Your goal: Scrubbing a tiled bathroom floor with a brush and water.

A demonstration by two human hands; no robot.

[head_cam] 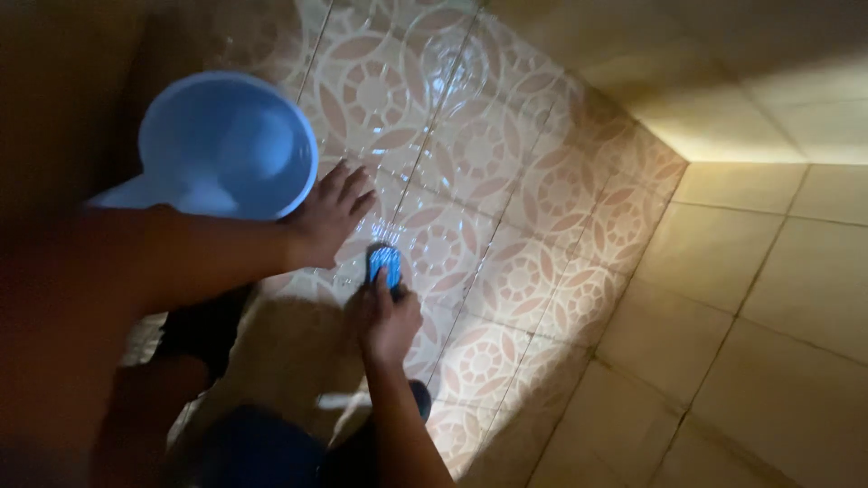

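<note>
Hands sit at the left centre of the frame, low over a wet patterned floor [506,208]. The right hand [387,318], just below the middle, is closed around a small blue brush [383,263]; the brush pokes out past the fingers and rests on the tiles, its head pointing toward the top of the frame. The left hand [327,215] lies just above and to the left of the brush, fingers spread and flat, grip open and holding nothing. Its fingertips lie on the tiles, while the back of the hand is just beside the rim of a light blue bucket [221,145].

The bucket stands in the upper left of the frame, mouth open toward the camera; whether anything is in it cannot be told. Floor tiles carry a pale flower-and-circle pattern in pink and white and shine with water around the brush. To the right and along the top of the frame runs a wall [768,271] of plain yellowish tiles, lit more brightly in the upper right. The lower left of the frame is dark, with the person's forearms and knees only dimly seen.
</note>
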